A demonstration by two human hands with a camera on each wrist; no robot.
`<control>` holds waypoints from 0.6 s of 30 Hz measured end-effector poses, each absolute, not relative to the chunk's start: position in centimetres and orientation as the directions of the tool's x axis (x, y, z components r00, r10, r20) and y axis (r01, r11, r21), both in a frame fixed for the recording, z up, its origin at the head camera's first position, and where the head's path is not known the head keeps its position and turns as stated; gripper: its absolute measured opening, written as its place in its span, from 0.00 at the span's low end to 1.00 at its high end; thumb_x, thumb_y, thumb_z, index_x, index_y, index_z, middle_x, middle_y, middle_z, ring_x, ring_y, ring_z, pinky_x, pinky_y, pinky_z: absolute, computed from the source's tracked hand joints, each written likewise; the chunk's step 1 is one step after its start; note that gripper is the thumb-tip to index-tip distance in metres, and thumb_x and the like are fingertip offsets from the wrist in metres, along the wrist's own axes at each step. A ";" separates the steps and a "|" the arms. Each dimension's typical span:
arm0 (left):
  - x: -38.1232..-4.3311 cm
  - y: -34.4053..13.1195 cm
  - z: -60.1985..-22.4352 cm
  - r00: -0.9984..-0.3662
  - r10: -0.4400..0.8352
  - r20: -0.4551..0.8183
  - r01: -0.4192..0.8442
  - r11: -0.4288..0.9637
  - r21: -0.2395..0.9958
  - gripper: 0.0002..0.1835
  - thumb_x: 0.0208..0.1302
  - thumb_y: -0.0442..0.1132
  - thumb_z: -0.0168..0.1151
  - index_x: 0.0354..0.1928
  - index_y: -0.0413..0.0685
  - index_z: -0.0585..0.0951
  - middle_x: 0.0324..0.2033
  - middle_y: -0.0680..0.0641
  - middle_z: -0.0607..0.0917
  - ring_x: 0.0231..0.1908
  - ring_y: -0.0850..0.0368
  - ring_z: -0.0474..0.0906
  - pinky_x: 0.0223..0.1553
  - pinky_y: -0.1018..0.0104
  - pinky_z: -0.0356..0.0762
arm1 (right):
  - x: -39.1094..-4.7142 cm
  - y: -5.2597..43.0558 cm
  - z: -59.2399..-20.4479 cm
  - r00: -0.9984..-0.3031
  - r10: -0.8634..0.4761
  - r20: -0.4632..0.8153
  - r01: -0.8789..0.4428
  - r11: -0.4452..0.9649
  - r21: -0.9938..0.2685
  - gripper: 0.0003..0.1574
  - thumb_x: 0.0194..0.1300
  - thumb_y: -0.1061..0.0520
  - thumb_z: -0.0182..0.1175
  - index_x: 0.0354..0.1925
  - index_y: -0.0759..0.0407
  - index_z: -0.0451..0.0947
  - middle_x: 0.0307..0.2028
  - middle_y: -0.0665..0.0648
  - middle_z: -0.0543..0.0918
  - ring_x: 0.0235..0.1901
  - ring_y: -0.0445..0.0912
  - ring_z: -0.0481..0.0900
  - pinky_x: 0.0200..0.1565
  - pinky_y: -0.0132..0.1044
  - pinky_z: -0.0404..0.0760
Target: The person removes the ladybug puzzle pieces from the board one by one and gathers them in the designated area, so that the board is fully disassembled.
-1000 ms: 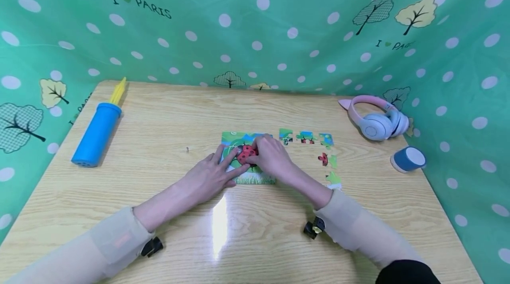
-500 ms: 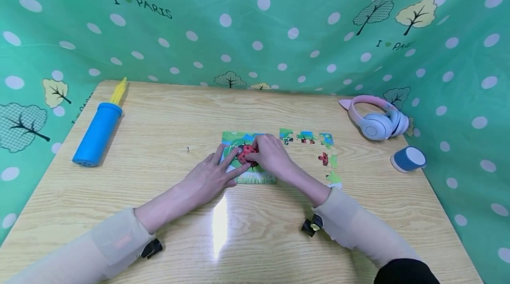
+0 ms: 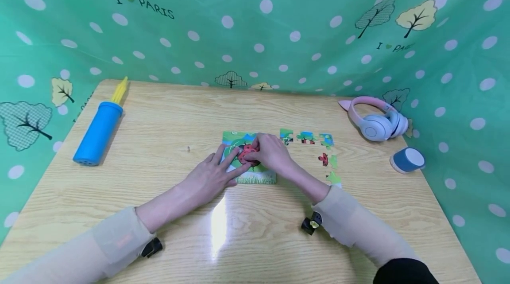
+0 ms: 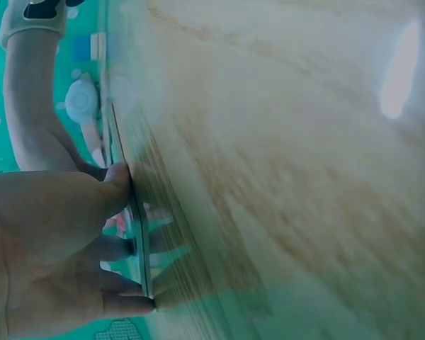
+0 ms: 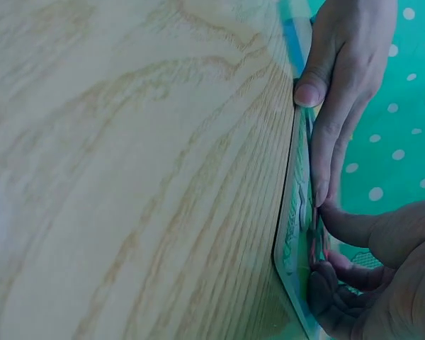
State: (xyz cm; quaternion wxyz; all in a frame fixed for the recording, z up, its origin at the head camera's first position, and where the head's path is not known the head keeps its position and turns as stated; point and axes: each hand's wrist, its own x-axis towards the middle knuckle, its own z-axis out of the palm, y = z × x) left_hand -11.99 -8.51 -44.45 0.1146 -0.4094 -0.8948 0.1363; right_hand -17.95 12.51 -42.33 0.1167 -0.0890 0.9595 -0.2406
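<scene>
A thin puzzle board (image 3: 255,179) with a ladybug picture lies flat on the table. My left hand (image 3: 207,177) rests on its left side with fingers spread straight; in the left wrist view, the thumb (image 4: 117,183) is at the board's near edge. Over the middle of the board my right hand (image 3: 272,153) bends its thumb and fingers around a red ladybug puzzle piece (image 3: 243,156), pinching it. The right wrist view shows a bit of red (image 5: 319,244) between thumb and fingers. The right hand hides the board's upper right part.
Several loose puzzle pieces (image 3: 307,137) lie in a row and column right of the board. Pink and white headphones (image 3: 376,125) and a blue cylinder (image 3: 408,160) stand at the right. A blue pump (image 3: 98,133) with a yellow tip lies at the left. A green curtain (image 3: 239,27) hangs behind.
The right thumb has shifted slightly left and up over the ladybug, and the right forearm a little left. The left hand stays in place. The head view has tilted slightly.
</scene>
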 end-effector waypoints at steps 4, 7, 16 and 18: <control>-12.1 -8.4 -44.4 -0.639 0.763 0.102 0.712 0.636 -0.298 0.30 0.74 0.61 0.56 0.76 0.72 0.68 0.73 0.40 0.74 0.67 0.33 0.75 0.53 0.55 0.88 | -18.3 12.8 -42.7 -0.960 -0.220 -0.173 -0.106 0.857 -0.505 0.20 0.56 0.44 0.78 0.35 0.56 0.82 0.26 0.51 0.83 0.23 0.44 0.75 0.29 0.34 0.70; -12.3 -8.3 -44.4 -0.647 0.758 0.082 0.724 0.644 -0.248 0.31 0.74 0.60 0.56 0.76 0.70 0.68 0.73 0.39 0.73 0.68 0.31 0.74 0.54 0.53 0.87 | -18.6 12.9 -43.0 -0.962 -0.211 -0.171 -0.094 0.848 -0.522 0.20 0.56 0.45 0.78 0.34 0.55 0.83 0.26 0.51 0.84 0.24 0.44 0.75 0.28 0.32 0.70; -12.7 -8.4 -44.1 -0.659 0.752 0.006 0.736 0.647 -0.198 0.31 0.74 0.61 0.54 0.76 0.72 0.67 0.74 0.38 0.71 0.69 0.30 0.72 0.55 0.52 0.87 | -19.1 13.2 -43.1 -0.952 -0.198 -0.233 -0.018 0.795 -0.606 0.13 0.60 0.49 0.76 0.35 0.55 0.85 0.28 0.52 0.85 0.25 0.42 0.76 0.26 0.30 0.70; -12.7 -8.4 -44.1 -0.655 0.755 0.010 0.740 0.645 -0.190 0.31 0.74 0.61 0.54 0.76 0.71 0.67 0.74 0.38 0.71 0.69 0.30 0.72 0.56 0.51 0.86 | -19.2 13.2 -42.9 -0.945 -0.204 -0.255 -0.001 0.781 -0.624 0.12 0.61 0.50 0.75 0.35 0.55 0.86 0.28 0.52 0.86 0.25 0.42 0.75 0.26 0.29 0.69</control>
